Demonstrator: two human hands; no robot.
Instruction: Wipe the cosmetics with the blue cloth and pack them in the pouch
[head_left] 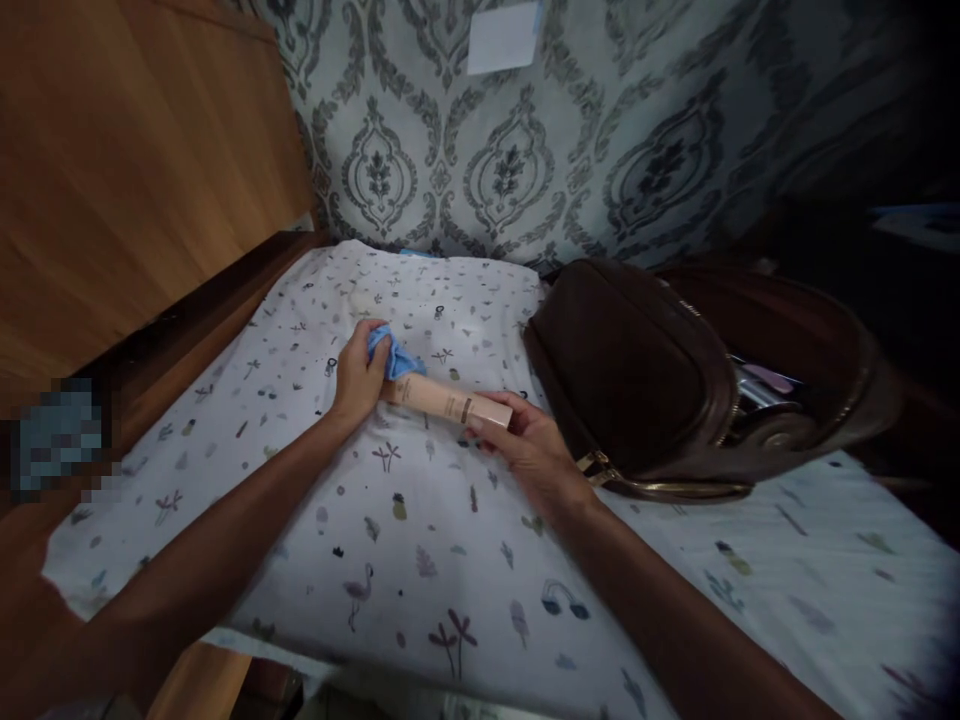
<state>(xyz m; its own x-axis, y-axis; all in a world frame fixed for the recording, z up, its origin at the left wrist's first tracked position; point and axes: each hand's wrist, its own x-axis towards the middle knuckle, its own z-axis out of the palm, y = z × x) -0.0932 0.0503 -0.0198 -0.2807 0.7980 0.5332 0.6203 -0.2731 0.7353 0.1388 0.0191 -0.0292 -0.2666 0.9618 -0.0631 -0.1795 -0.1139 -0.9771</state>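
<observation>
A beige cosmetic tube (439,398) with small print lies across between my two hands, above a white printed cloth (427,500). My right hand (521,435) is closed around its right end, thumb along the near side. A crumpled blue cloth (391,352) is pinched in my left hand (361,372) and rests against the tube's left end. How far the left fingers reach round the tube behind the cloth is hidden.
Right of my hands stands an unzipped dark brown bag (630,370) with cosmetic items (765,385) inside. A wooden panel (142,150) rises on the left. Patterned wallpaper (510,170) with a white plate (504,38) lies behind.
</observation>
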